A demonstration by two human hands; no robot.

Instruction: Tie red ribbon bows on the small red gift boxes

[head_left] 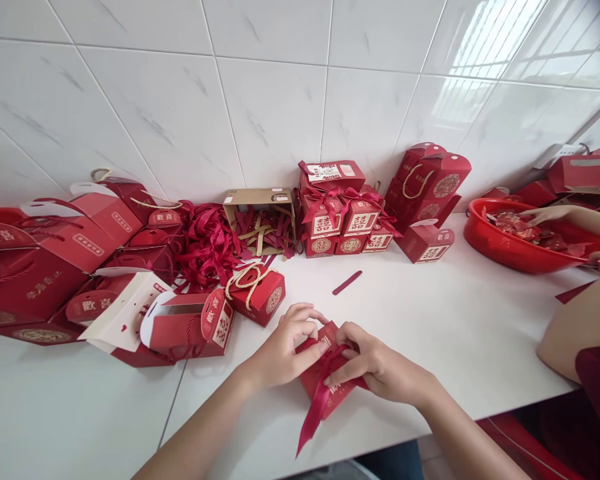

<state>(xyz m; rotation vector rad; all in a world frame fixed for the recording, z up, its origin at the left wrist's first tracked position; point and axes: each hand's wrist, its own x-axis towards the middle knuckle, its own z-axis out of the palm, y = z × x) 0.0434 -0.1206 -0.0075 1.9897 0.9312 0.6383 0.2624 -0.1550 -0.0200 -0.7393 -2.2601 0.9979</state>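
A small red gift box [337, 398] with pale lettering lies turned at an angle near the table's front edge. Across its top runs a dark red satin ribbon [315, 417], one tail hanging toward me. My left hand [286, 348] curls over the box's left side, thumb and bent index finger closed at the ribbon's middle. From the right, my right hand [387, 367] pinches the ribbon between thumb and fingers on top of the box. The fingers partly hide the knot area.
Ribboned boxes [333, 207] are stacked by the tiled wall, beside an open carton [257, 195] of strips. A ribbon heap [210, 243] and more boxes [190, 327] stand left. One strip [347, 283] lies ahead. At right, another person's hands [550, 215] reach around a red basin [505, 250].
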